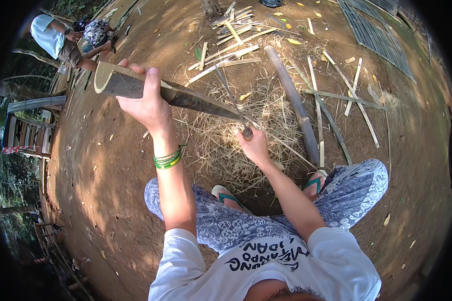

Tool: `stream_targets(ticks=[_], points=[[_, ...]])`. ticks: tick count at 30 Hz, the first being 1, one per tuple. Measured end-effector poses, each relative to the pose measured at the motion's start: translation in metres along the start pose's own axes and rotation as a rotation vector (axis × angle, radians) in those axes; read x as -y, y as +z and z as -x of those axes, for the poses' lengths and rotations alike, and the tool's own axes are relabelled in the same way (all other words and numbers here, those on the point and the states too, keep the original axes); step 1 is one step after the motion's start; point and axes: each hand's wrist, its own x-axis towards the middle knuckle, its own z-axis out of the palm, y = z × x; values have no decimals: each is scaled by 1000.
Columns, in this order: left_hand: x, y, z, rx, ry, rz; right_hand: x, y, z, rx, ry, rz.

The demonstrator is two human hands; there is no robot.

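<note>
My left hand [148, 103] grips a split length of bamboo [186, 96] near its thick end, thumb over the top. The bamboo's pale cut end points left, and its dark body slants down to the right toward my other hand. My right hand [255, 146] is closed round the handle of a long-bladed knife [229, 95]. Its narrow blade points up and away, crossing the far end of the bamboo; whether the two touch I cannot tell. Beneath both lies a heap of thin bamboo shavings [231, 150] in front of my sandalled feet.
A whole bamboo pole [294, 103] lies right of the shavings, with several split strips [354, 100] beyond it. More strips [236, 30] are piled near a tree trunk. A slatted bamboo panel [376, 35] lies at the far right. Two people [52, 37] are at the far left.
</note>
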Motion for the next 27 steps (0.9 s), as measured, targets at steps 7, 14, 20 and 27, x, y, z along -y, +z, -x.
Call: stream_targets(ticks=[7, 14, 20, 27], points=[[-10, 11, 31, 50, -18, 117, -139, 7, -17, 210, 562, 376], [-7, -4, 34, 21, -21, 116, -79, -1, 9, 259, 265, 306], [-7, -9, 34, 52, -10, 105, -162, -5, -26, 387, 628, 431], [-5, 6, 26, 35, -25, 84, -139, -13, -38, 471, 771, 24]])
